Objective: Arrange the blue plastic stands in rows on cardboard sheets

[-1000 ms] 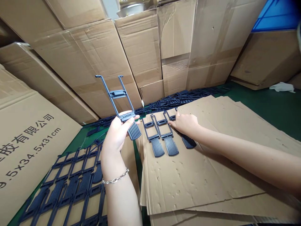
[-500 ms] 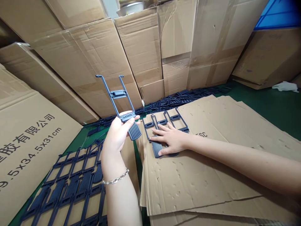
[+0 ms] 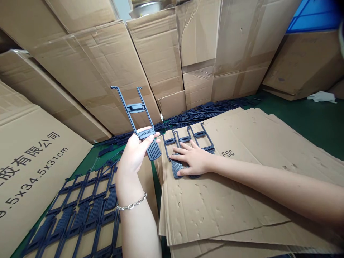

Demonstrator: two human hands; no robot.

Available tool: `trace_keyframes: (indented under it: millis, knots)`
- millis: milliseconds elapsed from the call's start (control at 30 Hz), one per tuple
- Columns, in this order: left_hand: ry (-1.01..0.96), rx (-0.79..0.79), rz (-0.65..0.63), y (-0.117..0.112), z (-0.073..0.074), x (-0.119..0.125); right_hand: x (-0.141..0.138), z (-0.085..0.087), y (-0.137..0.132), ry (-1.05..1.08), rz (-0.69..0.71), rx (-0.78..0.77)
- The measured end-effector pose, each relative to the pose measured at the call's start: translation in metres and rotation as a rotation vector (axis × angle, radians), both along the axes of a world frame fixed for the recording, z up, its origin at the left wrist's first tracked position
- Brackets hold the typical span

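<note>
My left hand [image 3: 138,148] grips a dark blue plastic frame [image 3: 136,108] with two hooked arms, a crossbar and a ribbed plate at its lower end. The frame stands tilted in the air, thumb on its front. To the right, my right hand [image 3: 195,157] lies flat with fingers spread over several similar plastic frames [image 3: 200,134]. These lie side by side on a stack of flat cardboard sheets [image 3: 258,143]. My palm and fingers hide part of their ribbed plates [image 3: 176,167].
Many more such frames lie in rows on cardboard [image 3: 70,247] at lower left. A loose pile of dark plastic parts [image 3: 204,113] runs along the stacked cartons [image 3: 156,53] at the back. A printed carton [image 3: 34,172] stands at left. White crumpled material [image 3: 321,97] lies on the green floor.
The view has shifted slightly, so more of the print beside my right forearm shows. Both hands keep nearly the same place and hold.
</note>
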State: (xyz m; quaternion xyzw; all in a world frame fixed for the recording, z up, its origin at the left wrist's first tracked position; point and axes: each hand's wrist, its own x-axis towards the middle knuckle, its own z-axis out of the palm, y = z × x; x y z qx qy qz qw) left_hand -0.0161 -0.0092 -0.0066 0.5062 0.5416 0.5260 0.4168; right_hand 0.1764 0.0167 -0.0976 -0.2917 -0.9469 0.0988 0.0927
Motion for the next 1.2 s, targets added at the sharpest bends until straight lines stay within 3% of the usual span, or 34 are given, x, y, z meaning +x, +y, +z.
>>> trace_keyframes:
  millis: [133, 300, 400, 500, 667, 833, 933, 1100, 1200]
  knots:
    - [0.029, 0.033, -0.119, 0.001, -0.003, 0.002, -0.001, 0.011, 0.000, 0.293, -0.018, 0.004]
    - [0.135, 0.029, -0.383, -0.005, -0.001, 0.011, -0.005, 0.038, -0.001, 0.671, -0.231, -0.138]
    - [0.175, -0.033, -0.500, -0.008, 0.001, 0.018, -0.006, 0.050, -0.004, 0.921, -0.297, -0.472]
    - [0.155, -0.047, -0.569, -0.009, 0.002, 0.024, 0.000, 0.056, -0.007, 1.066, -0.258, -0.797]
    - [0.185, -0.055, -0.598, -0.007, 0.002, 0.024, 0.012, 0.060, -0.016, 1.027, -0.121, -1.043]
    - [0.283, -0.103, -0.655, -0.005, 0.000, 0.026, 0.013, 0.061, -0.026, 1.013, -0.163, -1.033]
    - [0.310, -0.131, -0.616, -0.007, 0.001, 0.024, 0.017, 0.061, -0.028, 1.037, -0.239, -0.975]
    - [0.391, -0.138, -0.380, -0.009, 0.005, -0.002, 0.055, 0.072, -0.023, 0.987, -0.397, -0.718]
    - [0.573, -0.166, -0.145, -0.003, 0.000, -0.026, 0.091, 0.084, -0.018, 0.720, -0.656, -0.352]
